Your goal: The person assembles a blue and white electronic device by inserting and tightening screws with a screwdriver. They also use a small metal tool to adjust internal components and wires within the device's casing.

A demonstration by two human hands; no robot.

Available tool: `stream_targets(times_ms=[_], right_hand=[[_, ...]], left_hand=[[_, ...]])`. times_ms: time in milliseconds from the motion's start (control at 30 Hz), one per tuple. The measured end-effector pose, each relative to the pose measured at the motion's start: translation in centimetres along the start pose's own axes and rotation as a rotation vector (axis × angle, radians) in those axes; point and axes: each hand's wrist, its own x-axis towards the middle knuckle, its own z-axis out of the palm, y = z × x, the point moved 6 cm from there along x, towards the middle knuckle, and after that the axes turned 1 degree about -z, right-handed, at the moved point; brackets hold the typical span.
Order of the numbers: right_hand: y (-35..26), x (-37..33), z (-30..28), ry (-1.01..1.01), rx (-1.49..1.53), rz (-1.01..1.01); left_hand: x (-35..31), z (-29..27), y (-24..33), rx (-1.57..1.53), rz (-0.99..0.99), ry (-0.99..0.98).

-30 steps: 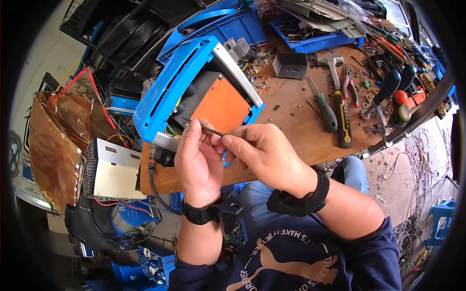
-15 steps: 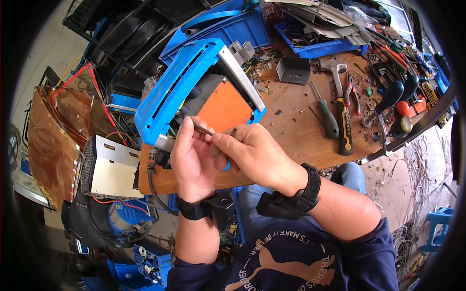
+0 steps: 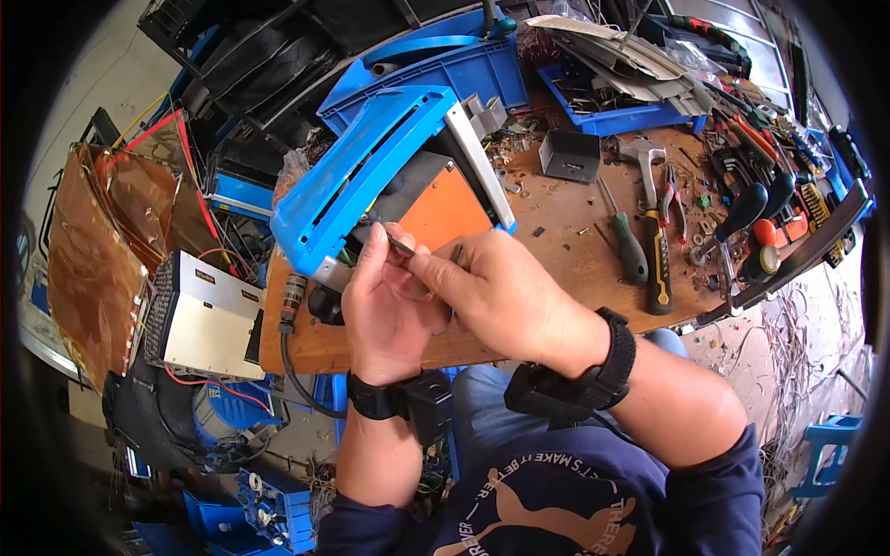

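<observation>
Both hands meet over the near left part of the wooden bench. A thin dark metal rod (image 3: 400, 246) is pinched between the thumb and fingers of my right hand (image 3: 505, 292). Its far end lies at the fingertips of my left hand (image 3: 385, 310), whose palm is turned up with fingers curled. A short dark tip also shows above the right knuckles; I cannot tell if it is the same piece. Just beyond the hands stands a tilted equipment case with a blue plastic frame (image 3: 357, 171), a grey bar and an orange panel (image 3: 450, 215). Fingers hide part of the rod.
On the bench (image 3: 565, 269) lie a hammer (image 3: 658, 250), a green-handled screwdriver (image 3: 630, 246), pliers (image 3: 675, 208), a black metal bracket (image 3: 570, 156) and small scraps. Blue bins (image 3: 621, 120) stand behind. A white-panelled box (image 3: 213, 320) and brown sheets (image 3: 97, 259) are at left.
The view has shifted slightly, so the bench and case appear a little lower and further right. Both hands stay together at the rod, with the left fingers slightly more closed round its end.
</observation>
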Motion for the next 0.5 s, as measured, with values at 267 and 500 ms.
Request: stream_targets(times_ms=[267,500], right_hand=[[-1.8,0.4,-0.5,-0.076,-0.092,0.082],[-4.9,-1.0,0.5,0.066,-1.044,-0.34]], left_hand=[[0.6,-0.8,-0.3,-0.103,-0.021,0.059],[0.6,-0.9,-0.8,-0.185,-0.008,0.054]])
